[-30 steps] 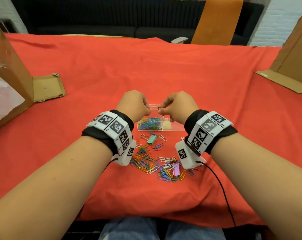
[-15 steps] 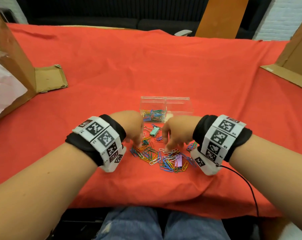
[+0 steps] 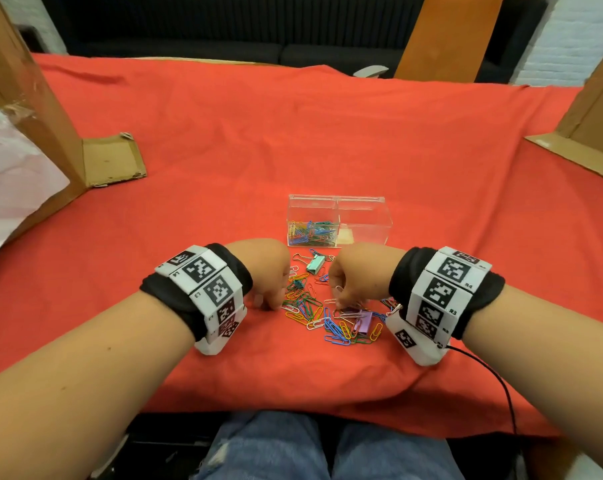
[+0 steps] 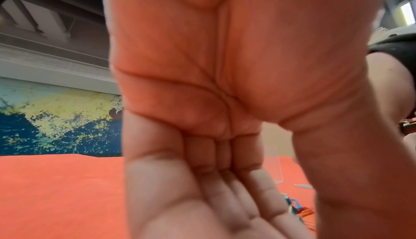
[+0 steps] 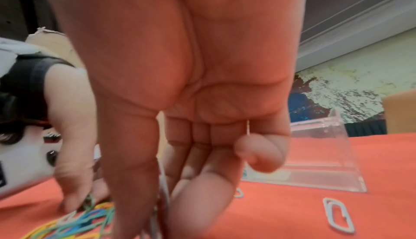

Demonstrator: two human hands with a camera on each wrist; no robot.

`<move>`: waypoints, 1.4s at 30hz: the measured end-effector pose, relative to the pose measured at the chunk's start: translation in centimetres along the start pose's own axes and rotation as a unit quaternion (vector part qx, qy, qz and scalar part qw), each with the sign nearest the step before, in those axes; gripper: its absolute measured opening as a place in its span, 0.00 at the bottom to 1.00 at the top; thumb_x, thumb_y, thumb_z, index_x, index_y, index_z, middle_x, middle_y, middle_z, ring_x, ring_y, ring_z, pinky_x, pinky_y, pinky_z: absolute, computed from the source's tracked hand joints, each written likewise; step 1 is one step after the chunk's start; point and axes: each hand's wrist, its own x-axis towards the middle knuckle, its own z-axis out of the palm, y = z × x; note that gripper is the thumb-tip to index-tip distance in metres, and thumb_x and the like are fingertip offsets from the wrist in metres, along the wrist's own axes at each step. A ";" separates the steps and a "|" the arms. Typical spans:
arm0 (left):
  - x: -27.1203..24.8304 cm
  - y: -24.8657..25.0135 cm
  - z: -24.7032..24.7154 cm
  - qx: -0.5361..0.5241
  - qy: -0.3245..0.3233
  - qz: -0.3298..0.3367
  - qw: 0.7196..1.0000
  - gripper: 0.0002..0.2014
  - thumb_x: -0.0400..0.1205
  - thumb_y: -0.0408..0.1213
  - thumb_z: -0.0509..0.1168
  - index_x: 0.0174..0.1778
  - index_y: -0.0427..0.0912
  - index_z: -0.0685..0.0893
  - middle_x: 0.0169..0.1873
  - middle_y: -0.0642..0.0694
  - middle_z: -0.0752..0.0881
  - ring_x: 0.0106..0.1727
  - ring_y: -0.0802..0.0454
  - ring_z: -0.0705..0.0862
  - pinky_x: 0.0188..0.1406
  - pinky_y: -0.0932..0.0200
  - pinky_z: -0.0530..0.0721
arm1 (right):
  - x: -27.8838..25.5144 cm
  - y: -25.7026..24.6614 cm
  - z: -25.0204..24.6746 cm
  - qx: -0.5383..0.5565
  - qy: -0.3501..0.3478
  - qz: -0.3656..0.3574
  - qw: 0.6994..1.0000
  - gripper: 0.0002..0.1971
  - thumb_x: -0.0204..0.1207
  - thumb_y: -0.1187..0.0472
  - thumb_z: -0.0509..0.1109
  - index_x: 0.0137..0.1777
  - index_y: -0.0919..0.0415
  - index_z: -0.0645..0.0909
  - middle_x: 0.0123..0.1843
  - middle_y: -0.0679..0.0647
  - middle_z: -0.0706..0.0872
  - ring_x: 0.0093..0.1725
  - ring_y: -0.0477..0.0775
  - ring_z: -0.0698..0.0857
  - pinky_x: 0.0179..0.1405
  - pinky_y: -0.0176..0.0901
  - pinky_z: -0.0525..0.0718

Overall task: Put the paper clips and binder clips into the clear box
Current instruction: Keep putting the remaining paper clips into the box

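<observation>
A clear two-compartment box (image 3: 362,206) stands on the red cloth, with coloured paper clips in its left half. In front of it lies a loose pile of paper clips (image 3: 322,318), with a green binder clip (image 3: 316,266) and a purple binder clip (image 3: 363,324). My left hand (image 3: 267,304) reaches down to the pile's left edge and pinches a green paper clip (image 5: 89,201) between thumb and finger. My right hand (image 3: 339,299) is down on the pile's middle, thumb and forefinger pinching a silver paper clip (image 5: 163,188), little finger curled.
Cardboard boxes stand at the far left (image 3: 33,109) and far right (image 3: 591,109) of the red cloth (image 3: 293,133). A loose silver clip (image 5: 337,214) lies beside the clear box (image 5: 324,153). A black cable (image 3: 497,379) runs from my right wrist over the table's near edge.
Both hands came back from above the clear box and dropped onto the clip pile. Over the last half second they stayed there, fingers working among the clips.
</observation>
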 end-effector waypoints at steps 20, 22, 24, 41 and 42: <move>1.8 0.5 -7.1 -0.096 0.379 0.035 0.920 0.06 0.74 0.39 0.73 0.42 0.42 0.92 0.33 0.43 0.90 0.27 0.50 0.80 0.41 0.59 0.81 | 3.2 2.3 -5.4 0.442 0.277 0.067 0.851 0.12 0.74 0.70 0.73 0.32 0.61 0.76 0.25 0.59 0.84 0.27 0.58 0.86 0.32 0.48 0.89; 2.4 0.7 -7.1 -0.090 0.380 0.031 0.920 0.06 0.74 0.38 0.73 0.43 0.41 0.92 0.40 0.40 0.92 0.33 0.49 0.81 0.46 0.56 0.84 | 3.8 2.2 -5.7 0.443 0.279 0.073 0.849 0.13 0.75 0.70 0.73 0.31 0.60 0.76 0.24 0.58 0.84 0.25 0.56 0.85 0.32 0.47 0.88; 3.0 0.8 -7.1 -0.085 0.372 0.024 0.924 0.07 0.75 0.39 0.72 0.45 0.41 0.92 0.42 0.40 0.92 0.36 0.48 0.82 0.45 0.57 0.82 | 4.4 2.2 -5.8 0.432 0.282 0.083 0.853 0.13 0.74 0.69 0.73 0.30 0.60 0.76 0.22 0.56 0.84 0.22 0.54 0.85 0.28 0.44 0.88; 1.3 1.4 -1.4 0.063 0.052 0.071 0.994 0.12 0.68 0.45 0.78 0.44 0.44 0.88 0.37 0.44 0.89 0.34 0.50 0.81 0.29 0.61 0.73 | -0.7 2.3 -2.4 0.096 -0.034 0.051 0.994 0.11 0.67 0.53 0.79 0.47 0.53 0.86 0.43 0.58 0.93 0.31 0.51 0.85 0.30 0.36 0.79; 1.2 1.6 -1.0 0.063 0.043 0.083 0.994 0.12 0.68 0.45 0.78 0.43 0.46 0.88 0.39 0.44 0.90 0.34 0.52 0.81 0.29 0.62 0.74 | -1.1 1.8 -1.8 0.069 -0.049 0.042 0.996 0.13 0.66 0.51 0.79 0.48 0.54 0.87 0.42 0.54 0.91 0.31 0.48 0.83 0.30 0.36 0.77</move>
